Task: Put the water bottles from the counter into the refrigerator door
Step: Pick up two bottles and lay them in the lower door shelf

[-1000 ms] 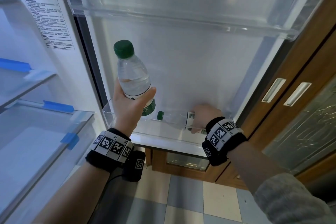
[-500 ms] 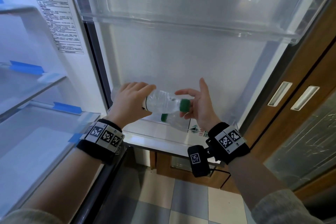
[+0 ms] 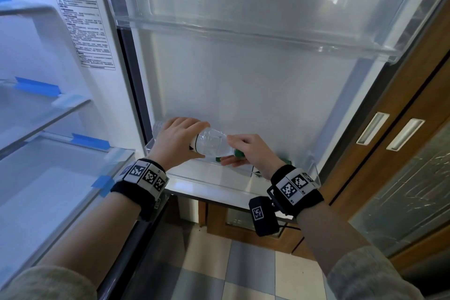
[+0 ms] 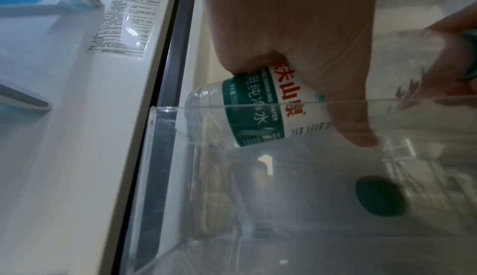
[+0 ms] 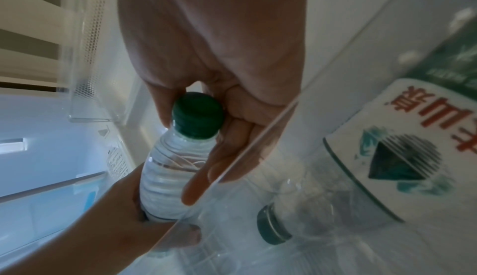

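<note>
My left hand (image 3: 179, 140) grips the body of a clear water bottle (image 3: 212, 144) with a green-and-white label (image 4: 258, 106). The bottle lies almost level, just above the front rim of the clear lower door bin (image 3: 214, 184), base to the left. Its green cap (image 5: 197, 114) is pinched by my right hand (image 3: 253, 151), thumb on one side and fingers on the other. A second water bottle (image 5: 400, 147) lies on its side inside the bin, its cap (image 5: 272, 226) pointing left. Part of the held bottle's base is hidden behind my left hand.
An empty clear upper door bin (image 3: 267, 29) overhangs the lower one. The fridge's interior glass shelves (image 3: 48, 114) with blue tape are to the left. Wooden cabinet doors (image 3: 401, 129) stand right of the fridge door, with tiled floor (image 3: 231, 275) below.
The bottle went from upright in my left hand to lying level, then sank toward the lower bin. My right hand left the bottle lying in the bin and took the held bottle's cap.
</note>
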`<state>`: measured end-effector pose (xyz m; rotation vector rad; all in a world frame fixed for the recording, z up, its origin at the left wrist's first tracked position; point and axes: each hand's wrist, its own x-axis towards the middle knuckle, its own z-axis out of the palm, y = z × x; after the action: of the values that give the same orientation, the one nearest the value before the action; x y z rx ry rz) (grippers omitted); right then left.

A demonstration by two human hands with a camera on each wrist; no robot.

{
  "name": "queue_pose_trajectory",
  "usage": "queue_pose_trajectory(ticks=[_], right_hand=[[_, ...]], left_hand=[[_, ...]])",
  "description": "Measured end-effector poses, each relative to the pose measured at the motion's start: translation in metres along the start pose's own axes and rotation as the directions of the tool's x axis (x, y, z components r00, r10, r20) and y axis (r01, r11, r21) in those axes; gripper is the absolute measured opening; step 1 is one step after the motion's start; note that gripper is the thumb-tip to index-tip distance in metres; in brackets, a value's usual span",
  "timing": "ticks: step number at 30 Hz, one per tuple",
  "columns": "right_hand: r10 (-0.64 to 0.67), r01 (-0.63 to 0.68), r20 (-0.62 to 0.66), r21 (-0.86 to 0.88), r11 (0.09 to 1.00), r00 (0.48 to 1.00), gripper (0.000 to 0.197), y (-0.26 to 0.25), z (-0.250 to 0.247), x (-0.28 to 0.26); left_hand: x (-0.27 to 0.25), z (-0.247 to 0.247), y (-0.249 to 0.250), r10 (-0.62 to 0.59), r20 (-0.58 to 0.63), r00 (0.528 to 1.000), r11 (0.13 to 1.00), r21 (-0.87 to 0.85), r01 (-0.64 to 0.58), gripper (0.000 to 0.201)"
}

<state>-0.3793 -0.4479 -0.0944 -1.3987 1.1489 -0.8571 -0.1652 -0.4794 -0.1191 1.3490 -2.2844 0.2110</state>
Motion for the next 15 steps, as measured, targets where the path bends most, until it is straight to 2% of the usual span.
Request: queue_pose_trajectory(ticks=[6, 11, 15], right_hand=[[0.041, -0.044, 0.052, 0.053, 0.998, 0.998, 0.033, 0.002, -0.002, 0.003], [0.077, -0.088, 0.061, 0.2, 0.976, 0.995, 0.034, 0.016, -0.002, 0.006], [0.096, -0.106, 0.05, 0.255, 0.961, 0.994, 0.027, 0.02, -0.002, 0.007]], left_hand=[[0.0, 0.001, -0.007, 0.011, 0.006, 1.0, 0.999, -0.034, -0.01, 0.078], [-0.003, 0.008, -0.016, 0.022, -0.011, 1.0, 0.997, -0.068, -0.023, 0.082], [-0.007, 0.013, -0.018, -0.045, -0.042, 0.998, 0.983, -0.18, 0.037, 0.088]])
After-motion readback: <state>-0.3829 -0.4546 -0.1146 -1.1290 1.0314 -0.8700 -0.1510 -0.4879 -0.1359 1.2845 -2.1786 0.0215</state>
